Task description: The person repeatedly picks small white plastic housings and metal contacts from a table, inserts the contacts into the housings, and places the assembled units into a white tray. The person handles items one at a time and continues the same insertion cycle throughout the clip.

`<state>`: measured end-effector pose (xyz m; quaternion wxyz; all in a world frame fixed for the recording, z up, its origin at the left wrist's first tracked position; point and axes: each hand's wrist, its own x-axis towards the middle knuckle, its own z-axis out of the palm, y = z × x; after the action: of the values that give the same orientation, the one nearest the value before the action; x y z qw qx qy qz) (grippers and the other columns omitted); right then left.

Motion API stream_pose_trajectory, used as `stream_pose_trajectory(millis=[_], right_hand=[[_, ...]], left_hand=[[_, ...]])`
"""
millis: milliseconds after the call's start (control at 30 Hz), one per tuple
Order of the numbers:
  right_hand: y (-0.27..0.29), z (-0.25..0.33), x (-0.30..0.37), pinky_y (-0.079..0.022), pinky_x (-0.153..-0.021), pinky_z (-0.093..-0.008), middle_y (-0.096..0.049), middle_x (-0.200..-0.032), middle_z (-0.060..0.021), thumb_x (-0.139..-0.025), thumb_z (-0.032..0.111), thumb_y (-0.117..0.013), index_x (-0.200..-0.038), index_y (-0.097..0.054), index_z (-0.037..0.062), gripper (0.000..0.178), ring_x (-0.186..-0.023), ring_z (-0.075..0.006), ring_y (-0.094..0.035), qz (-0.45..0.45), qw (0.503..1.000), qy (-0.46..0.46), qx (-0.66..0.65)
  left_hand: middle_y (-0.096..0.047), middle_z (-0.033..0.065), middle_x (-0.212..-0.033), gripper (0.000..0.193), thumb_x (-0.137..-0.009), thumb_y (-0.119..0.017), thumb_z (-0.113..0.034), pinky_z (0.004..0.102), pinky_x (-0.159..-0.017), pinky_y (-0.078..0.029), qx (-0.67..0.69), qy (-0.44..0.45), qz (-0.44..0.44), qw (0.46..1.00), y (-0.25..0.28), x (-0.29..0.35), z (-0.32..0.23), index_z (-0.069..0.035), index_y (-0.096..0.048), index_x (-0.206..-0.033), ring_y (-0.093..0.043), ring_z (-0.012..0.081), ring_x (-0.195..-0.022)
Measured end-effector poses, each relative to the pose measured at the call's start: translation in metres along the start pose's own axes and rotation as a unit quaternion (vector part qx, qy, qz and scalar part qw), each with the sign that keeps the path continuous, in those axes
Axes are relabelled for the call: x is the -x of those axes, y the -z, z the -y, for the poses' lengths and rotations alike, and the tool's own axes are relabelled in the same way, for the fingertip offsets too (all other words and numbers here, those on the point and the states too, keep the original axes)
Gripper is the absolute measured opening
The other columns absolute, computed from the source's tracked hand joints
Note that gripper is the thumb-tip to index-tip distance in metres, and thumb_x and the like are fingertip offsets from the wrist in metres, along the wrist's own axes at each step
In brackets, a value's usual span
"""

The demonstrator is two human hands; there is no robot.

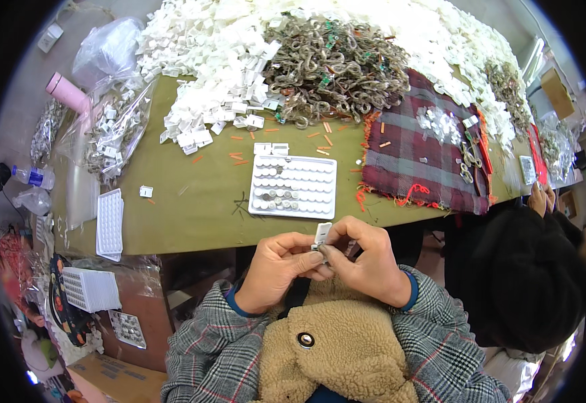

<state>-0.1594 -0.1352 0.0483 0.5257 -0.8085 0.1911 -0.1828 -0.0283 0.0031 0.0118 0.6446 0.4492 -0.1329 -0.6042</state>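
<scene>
Both hands meet just below the table's front edge, over my lap. My left hand and my right hand pinch together a small white plastic piece with a small metal part between the fingertips. Right in front of them on the olive table top lies a white tray with rows of round pockets; some pockets in its lower rows hold small metal parts.
A heap of white plastic pieces and a pile of grey metal rings cover the far side. A plaid cloth lies right. Bags of parts, a pink bottle and spare trays sit left. Another person works at right.
</scene>
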Motion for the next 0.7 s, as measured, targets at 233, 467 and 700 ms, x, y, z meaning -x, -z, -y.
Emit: stream_pose_trajectory(millis=[233, 467, 700], right_hand=[[-0.018, -0.021, -0.058, -0.051, -0.064, -0.0317, -0.064, -0.084, -0.0135, -0.083, -0.003, -0.071, -0.097, -0.070, -0.0027, 0.014, -0.072, -0.0269, -0.065, -0.092, 0.978, 0.125, 0.141], [-0.040, -0.029, -0.080, -0.052, -0.066, -0.0392, -0.062, -0.087, -0.0129, -0.083, 0.004, -0.071, -0.094, -0.069, -0.0005, 0.012, -0.073, -0.0315, -0.064, -0.065, 0.963, 0.106, 0.240], [-0.026, -0.025, -0.101, -0.052, -0.067, -0.0423, -0.061, -0.092, -0.0163, -0.087, -0.001, -0.065, -0.096, -0.062, -0.0016, 0.010, -0.076, -0.0371, -0.064, -0.072, 0.974, 0.086, 0.195]], left_hand=[[-0.070, 0.0230, -0.101, 0.023, -0.097, -0.062, -0.006, 0.0319, -0.068, -0.062, 0.140, -0.077, 0.004, 0.987, 0.040, 0.008, -0.017, 0.004, -0.060, -0.118, -0.072, 0.0211, -0.078], [-0.069, 0.0261, -0.101, 0.024, -0.096, -0.064, -0.008, 0.0312, -0.064, -0.061, 0.166, -0.073, 0.017, 0.983, 0.057, 0.008, -0.018, 0.005, -0.060, -0.116, -0.070, 0.0204, -0.072], [-0.069, 0.0263, -0.102, 0.024, -0.096, -0.064, -0.006, 0.0317, -0.065, -0.061, 0.199, -0.075, 0.044, 0.976, 0.066, 0.003, -0.021, 0.005, -0.059, -0.116, -0.070, 0.0206, -0.072]])
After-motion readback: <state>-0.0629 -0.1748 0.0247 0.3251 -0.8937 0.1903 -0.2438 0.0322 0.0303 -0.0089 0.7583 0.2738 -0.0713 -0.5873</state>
